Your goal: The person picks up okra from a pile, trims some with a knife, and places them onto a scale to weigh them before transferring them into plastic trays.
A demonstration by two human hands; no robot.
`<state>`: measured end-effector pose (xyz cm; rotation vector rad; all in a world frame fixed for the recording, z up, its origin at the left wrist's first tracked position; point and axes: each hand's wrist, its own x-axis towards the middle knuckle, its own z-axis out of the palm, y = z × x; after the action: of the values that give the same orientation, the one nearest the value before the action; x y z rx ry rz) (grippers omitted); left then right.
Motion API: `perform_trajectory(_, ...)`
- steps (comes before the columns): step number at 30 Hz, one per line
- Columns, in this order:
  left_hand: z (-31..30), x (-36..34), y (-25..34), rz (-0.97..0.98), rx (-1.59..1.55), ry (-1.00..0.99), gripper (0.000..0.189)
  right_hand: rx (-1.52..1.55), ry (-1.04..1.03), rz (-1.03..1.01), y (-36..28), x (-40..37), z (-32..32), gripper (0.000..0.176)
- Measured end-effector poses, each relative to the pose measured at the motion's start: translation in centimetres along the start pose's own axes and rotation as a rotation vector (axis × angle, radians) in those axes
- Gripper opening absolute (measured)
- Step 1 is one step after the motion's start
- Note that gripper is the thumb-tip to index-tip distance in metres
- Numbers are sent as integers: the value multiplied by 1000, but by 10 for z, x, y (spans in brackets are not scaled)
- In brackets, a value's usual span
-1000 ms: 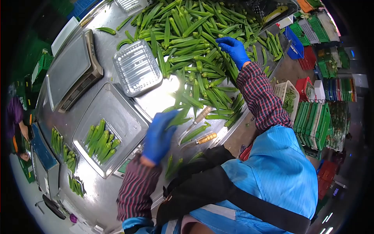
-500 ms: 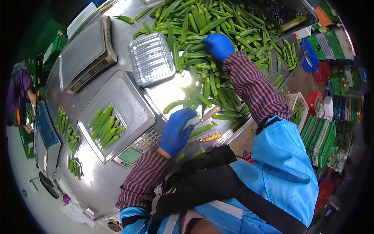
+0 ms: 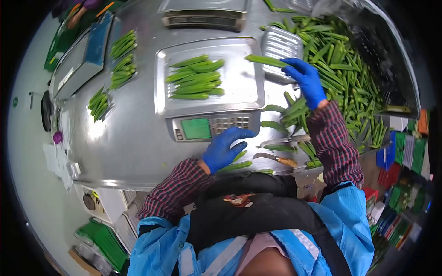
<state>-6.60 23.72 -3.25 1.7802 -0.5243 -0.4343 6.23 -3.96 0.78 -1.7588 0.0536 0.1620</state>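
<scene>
In my right hand [image 3: 304, 80], a single green okra pod [image 3: 267, 60] is pinched by its end, pointing left over the right edge of the scale pan [image 3: 239, 103]. My left hand [image 3: 224, 149] is empty, fingers apart, by the keypad [image 3: 230, 124] just below the pan. A clear tray of okra [image 3: 195, 78] rests on the pan. An empty clear plastic tray [image 3: 282, 46] lies to the right, partly behind my right hand. Beyond it spreads a large okra pile [image 3: 340, 69].
Two curved knives with wooden handles, one the near knife [image 3: 286, 161], lie by the table's front edge among loose pods. Several packs of okra [image 3: 123, 71] stand left. Another scale [image 3: 205, 18] is at the back. A co-worker's hand [image 3: 76, 20] shows far left.
My view has swung toward the scale. My right hand has left the okra pile and come over beside the pan with one pod. My left hand now lies close to the keypad.
</scene>
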Motion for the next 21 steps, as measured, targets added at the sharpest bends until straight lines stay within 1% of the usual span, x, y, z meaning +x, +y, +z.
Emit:
perform_trajectory(1, -4, -10, -4, -20, -12, 23, 29, 49, -61, -47, -4, 8, 28, 27)
perform_trajectory(3, -12, -28, -13, -33, -33, 53, 29, -34, -147, -180, -4, 31, 78, 25)
perform_trajectory(5, -25, -49, -20, -126, -128, 102, 29, -126, -171, -248, -11, 44, 123, 24)
perform_trajectory(6, -29, -60, -25, -108, -109, 149, 28, -192, -172, -269, -12, 50, 142, 23)
perform_trajectory(7, -35, -71, -29, -118, -126, 153, 28, -258, -175, -283, -9, 53, 159, 23)
perform_trajectory(8, -42, -81, -33, -171, -166, 188, 27, -348, -141, -386, -2, 55, 173, 23)
perform_trajectory(9, -48, -90, -38, -221, -204, 220, 26, -688, -82, -500, 2, 58, 181, 23)
perform_trajectory(11, -61, -107, -48, -249, -266, 247, 25, -768, 61, -701, 14, 61, 188, 23)
perform_trajectory(12, -70, -113, -48, -218, -234, 291, 26, -780, 57, -697, 14, 61, 186, 23)
perform_trajectory(13, -81, -118, -48, -186, -201, 336, 26, -672, 55, -653, 12, 60, 178, 23)
perform_trajectory(14, -91, -125, -51, -198, -219, 360, 26, -564, 56, -609, 9, 58, 169, 24)
perform_trajectory(15, -102, -129, -52, -188, -227, 358, 26, -519, 67, -575, 8, 54, 158, 24)
perform_trajectory(17, -123, -135, -55, -270, -208, 438, 26, -566, 127, -549, 3, 42, 135, 25)
perform_trajectory(18, -132, -137, -61, -257, -208, 432, 26, -532, 135, -506, -1, 34, 124, 24)
perform_trajectory(19, -141, -138, -65, -219, -189, 477, 26, -494, 144, -463, -4, 26, 114, 24)
perform_trajectory(20, -149, -138, -69, -183, -171, 522, 26, -400, 172, -351, -4, 19, 106, 23)
perform_trajectory(21, -156, -137, -70, -178, -171, 515, 26, -355, 163, -321, 4, 19, 93, 22)
